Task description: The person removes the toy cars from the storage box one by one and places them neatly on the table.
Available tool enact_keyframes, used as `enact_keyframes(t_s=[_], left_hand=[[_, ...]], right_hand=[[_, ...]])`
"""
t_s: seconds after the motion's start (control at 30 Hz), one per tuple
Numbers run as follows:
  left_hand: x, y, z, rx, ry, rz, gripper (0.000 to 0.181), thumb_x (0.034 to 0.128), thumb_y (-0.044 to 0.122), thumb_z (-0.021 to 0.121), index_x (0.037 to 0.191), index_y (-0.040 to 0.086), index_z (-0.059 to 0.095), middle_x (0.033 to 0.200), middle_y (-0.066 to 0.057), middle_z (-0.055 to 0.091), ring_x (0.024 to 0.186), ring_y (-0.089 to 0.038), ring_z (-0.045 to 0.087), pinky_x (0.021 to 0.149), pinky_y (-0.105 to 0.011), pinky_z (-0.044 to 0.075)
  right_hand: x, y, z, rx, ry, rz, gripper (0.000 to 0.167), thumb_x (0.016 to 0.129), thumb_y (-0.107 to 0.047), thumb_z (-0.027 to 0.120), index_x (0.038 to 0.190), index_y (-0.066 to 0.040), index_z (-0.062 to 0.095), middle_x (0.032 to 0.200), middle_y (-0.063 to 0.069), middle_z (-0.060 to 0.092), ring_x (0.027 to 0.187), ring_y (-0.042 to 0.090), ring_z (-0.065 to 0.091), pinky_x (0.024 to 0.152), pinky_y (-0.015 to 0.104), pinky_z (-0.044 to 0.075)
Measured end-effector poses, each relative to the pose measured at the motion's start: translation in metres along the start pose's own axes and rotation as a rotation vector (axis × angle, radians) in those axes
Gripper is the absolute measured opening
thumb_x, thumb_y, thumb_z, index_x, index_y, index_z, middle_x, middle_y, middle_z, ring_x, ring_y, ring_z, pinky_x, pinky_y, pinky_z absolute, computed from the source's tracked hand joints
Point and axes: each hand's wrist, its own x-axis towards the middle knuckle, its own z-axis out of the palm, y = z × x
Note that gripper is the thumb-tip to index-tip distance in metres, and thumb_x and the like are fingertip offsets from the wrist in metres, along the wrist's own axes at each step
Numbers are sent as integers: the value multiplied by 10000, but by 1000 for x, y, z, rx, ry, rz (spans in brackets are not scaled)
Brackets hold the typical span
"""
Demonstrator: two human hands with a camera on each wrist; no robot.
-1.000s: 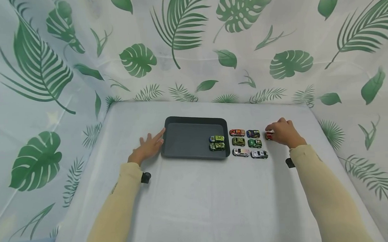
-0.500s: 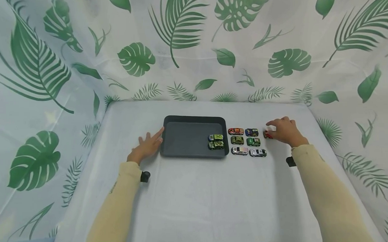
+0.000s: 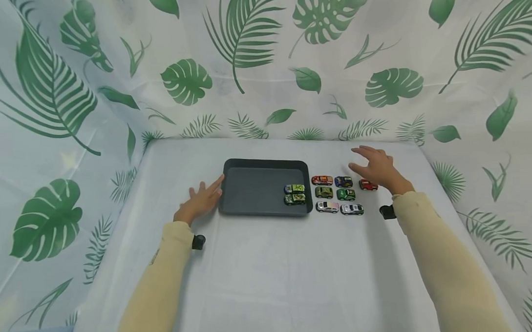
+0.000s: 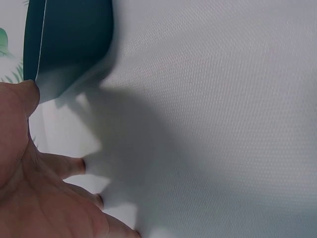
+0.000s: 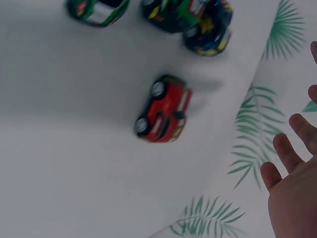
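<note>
My left hand [image 3: 200, 202] rests with spread fingers at the left end of a dark grey tray [image 3: 259, 211]. In the left wrist view, the thumb touches the tray's wall [image 4: 74, 39] and the other fingertips reach the white cloth. Over the table's right side hovers my right hand [image 3: 378, 169], fingers apart, holding nothing. A red toy car [image 3: 368, 185] lies on the cloth just below it; the right wrist view shows this red toy car [image 5: 166, 110] apart from the fingers. Two green-yellow toy cars, one above the other [image 3: 295, 199], sit inside the tray's right end.
Between tray and red car, several toy cars stand in two columns: an orange-red car [image 3: 322, 180], a blue car [image 3: 343, 182], an olive car [image 3: 324, 192], a green car [image 3: 346, 194], a pinkish-white car [image 3: 327, 206] and a silver car [image 3: 352, 209]. Leaf-print curtains [image 3: 255, 103] surround the table.
My right hand has let go of the red toy car and lifted up and slightly left, its fingers opening. The red car stays on the cloth. My left hand stays at the tray.
</note>
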Motion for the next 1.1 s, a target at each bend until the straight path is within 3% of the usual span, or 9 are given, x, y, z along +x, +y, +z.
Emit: enact_keyframes(t_s=[0.2,0.3,0.4,0.63,0.87,1.1], left_hand=[[-21,17,-6,-18,-8,5,618,1157,541,275,1715,474,18,1748,-251,-162,1528,-569,-262,1010,-940,-81],[-17,14,-5,-15,-6,0,619,1158,535,283,1715,474,19,1747,-249,-166,1525,-573,-263,998,-949,-72],[-1,2,-1,2,8,-1,630,1143,584,279,1706,500,10,1750,-235,-171,1524,-575,-263,982,-957,-74],[-1,4,1,-5,26,15,622,1130,628,261,1705,515,54,1756,-244,-136,1529,-591,-236,981,-957,-81],[9,2,-1,14,25,4,615,1133,617,263,1693,542,22,1760,-215,-156,1532,-574,-245,994,-951,-77],[1,3,4,22,55,17,608,1138,603,273,1707,512,77,1763,-249,-89,1540,-603,-186,997,-960,-32]], right_hand=[[6,-22,-4,42,44,-53,649,1079,-352,647,1587,5,458,1647,327,354,1488,600,252,1147,795,145],[9,-30,-3,57,61,-78,655,1082,-372,641,1593,-5,459,1648,309,369,1496,581,257,1155,783,147],[13,-36,-3,76,80,-103,656,1079,-378,642,1595,-14,464,1648,297,382,1503,564,262,1157,778,146],[17,-51,-1,119,118,-141,644,1079,-370,641,1584,-3,485,1623,289,433,1485,556,291,1159,751,155],[26,-65,5,142,135,-196,598,1096,-353,628,1555,17,524,1590,274,483,1497,524,303,1163,737,178],[30,-78,19,165,138,-249,533,1084,-319,662,1492,19,604,1520,259,570,1445,519,371,1161,737,208]])
